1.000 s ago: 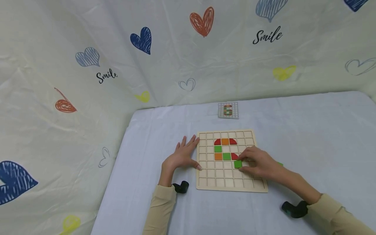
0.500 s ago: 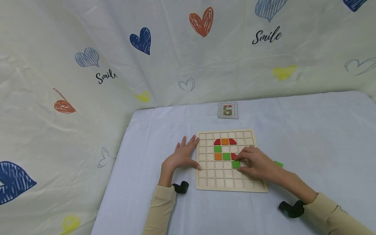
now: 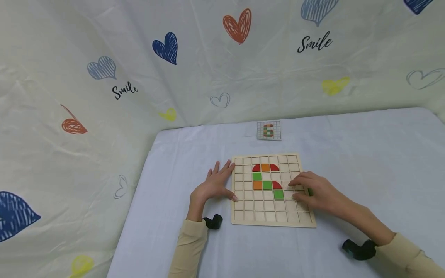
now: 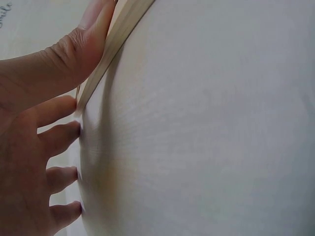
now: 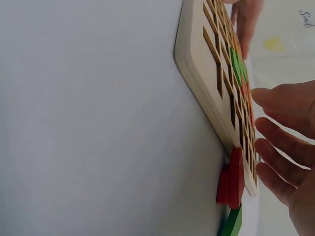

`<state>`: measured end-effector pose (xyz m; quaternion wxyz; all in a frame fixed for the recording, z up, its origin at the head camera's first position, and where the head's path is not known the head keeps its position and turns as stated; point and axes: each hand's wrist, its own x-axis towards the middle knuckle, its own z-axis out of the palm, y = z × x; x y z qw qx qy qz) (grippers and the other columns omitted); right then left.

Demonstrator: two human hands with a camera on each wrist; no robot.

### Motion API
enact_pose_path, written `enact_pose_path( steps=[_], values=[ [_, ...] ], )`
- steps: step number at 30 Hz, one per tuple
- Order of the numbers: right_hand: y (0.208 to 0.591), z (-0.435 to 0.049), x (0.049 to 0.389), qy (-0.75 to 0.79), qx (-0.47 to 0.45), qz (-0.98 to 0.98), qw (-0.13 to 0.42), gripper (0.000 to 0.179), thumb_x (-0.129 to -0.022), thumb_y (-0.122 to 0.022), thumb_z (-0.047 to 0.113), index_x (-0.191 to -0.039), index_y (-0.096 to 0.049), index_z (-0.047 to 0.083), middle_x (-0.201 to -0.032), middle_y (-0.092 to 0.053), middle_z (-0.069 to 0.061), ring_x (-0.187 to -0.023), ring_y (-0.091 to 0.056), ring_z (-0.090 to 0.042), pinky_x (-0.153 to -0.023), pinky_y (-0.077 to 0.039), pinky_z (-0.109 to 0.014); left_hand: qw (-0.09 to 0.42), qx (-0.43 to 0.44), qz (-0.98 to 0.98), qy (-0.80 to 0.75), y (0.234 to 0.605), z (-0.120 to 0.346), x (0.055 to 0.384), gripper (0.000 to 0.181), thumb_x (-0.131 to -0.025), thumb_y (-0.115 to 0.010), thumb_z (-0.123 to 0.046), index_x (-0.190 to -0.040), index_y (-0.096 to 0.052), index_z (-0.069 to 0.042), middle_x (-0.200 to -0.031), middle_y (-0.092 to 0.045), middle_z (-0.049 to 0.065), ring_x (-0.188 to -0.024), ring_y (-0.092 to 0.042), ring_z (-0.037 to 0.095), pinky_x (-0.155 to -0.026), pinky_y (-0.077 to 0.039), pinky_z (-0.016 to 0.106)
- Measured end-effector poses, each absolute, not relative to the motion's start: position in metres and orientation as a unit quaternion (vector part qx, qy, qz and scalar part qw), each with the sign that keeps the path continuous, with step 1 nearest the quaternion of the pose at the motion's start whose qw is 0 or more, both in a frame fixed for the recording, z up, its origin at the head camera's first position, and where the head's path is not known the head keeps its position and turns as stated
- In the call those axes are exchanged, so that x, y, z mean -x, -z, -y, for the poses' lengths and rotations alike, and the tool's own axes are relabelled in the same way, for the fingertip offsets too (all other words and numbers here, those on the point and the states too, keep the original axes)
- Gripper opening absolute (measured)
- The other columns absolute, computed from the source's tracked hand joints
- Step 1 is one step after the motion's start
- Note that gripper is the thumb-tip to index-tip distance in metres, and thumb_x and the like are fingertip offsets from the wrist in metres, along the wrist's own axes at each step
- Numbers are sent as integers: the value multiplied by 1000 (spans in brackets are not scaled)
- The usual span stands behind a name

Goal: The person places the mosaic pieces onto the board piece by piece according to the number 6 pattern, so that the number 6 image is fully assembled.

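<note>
A wooden grid board (image 3: 255, 215) lies on the white cloth. My left hand (image 3: 213, 184) is spread at its left edge, the thumb (image 4: 86, 51) along the rim in the left wrist view. Red, orange and green tiles sit in the grid, among them a green square tile (image 3: 279, 194) just below a red quarter-round tile (image 3: 276, 185). Over the board's right side is my right hand (image 3: 318, 191), fingers relaxed and apart, holding nothing. Its fingertips (image 5: 263, 128) are just off the grid in the right wrist view.
Loose red pieces (image 5: 236, 177) and a green piece (image 5: 233, 223) lie by the board's right edge, mostly hidden under my right hand in the head view. A small pattern card (image 3: 269, 131) lies behind the board. A printed cloth (image 3: 194, 69) hangs at the back.
The green square tile has slid slightly left into its place on the grid. My right hand has let go of it and drawn back to the right. The left hand stays put.
</note>
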<state>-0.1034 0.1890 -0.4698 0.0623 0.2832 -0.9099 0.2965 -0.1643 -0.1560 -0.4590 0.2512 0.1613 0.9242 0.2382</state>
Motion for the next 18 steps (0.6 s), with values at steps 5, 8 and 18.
enact_pose_path(
  steps=[5,8,18],
  values=[
    [469,-199,101,-285,-266,919,58,33,-75,-89,6,-105,-77,12,-109,-72,-2,-100,-68,-25,-82,-61,-44,250,-161,-924,-238,459,156,165,120,-75,-92,-36,-167,-16,-21,-174,-4,0,-160,14,32,-129,5,55],
    [470,-204,101,-276,-261,923,67,33,-74,-90,5,-104,-77,12,-107,-73,-2,-99,-68,-26,-81,-61,-43,250,-160,-925,-238,459,157,165,120,-75,-92,-36,-167,-16,-21,-174,-4,-1,-160,14,32,-129,5,55],
    [473,-220,98,-264,-251,928,81,32,-72,-91,5,-101,-78,11,-102,-73,0,-93,-66,-22,-76,-62,-33,248,-161,-924,-242,462,157,165,121,-75,-92,-36,-167,-15,-21,-174,-3,-2,-160,14,31,-129,6,54]
  ],
)
